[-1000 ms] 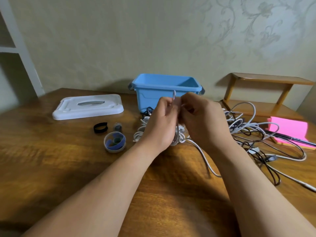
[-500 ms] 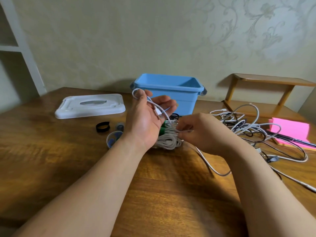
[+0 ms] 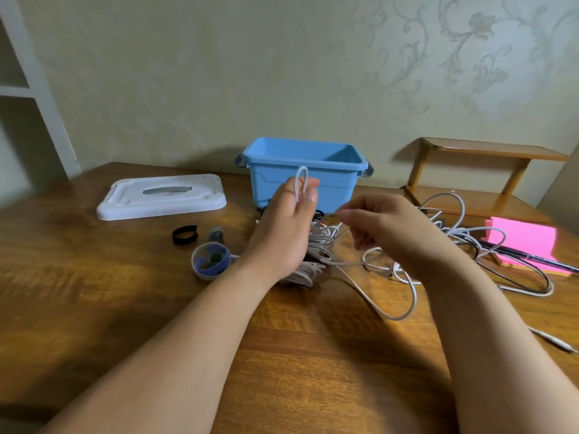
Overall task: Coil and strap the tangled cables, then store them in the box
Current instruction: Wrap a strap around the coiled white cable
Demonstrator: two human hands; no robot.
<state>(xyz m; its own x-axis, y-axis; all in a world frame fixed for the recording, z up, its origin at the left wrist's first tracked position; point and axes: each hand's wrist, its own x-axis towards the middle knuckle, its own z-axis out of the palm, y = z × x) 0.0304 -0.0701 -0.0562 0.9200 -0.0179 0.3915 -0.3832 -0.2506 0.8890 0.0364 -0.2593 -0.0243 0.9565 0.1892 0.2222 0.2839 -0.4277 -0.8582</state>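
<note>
1. Left hand (image 3: pixel 286 227) pinches the white cable (image 3: pixel 297 183) between thumb and fingers, its loop standing upright before the blue box (image 3: pixel 340 191).
2. Right hand (image 3: pixel 387 228) sits just beside, fingers curled; I cannot tell its grip. Slack trails rightward.

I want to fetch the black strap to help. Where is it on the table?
Find the blue box by the wall, then the flat white lid to its left. In front of the lid, on the table, lies the black strap, curled into a small ring. It is the only all-black loop; the bigger ring beside it is pale with blue inside.
</note>
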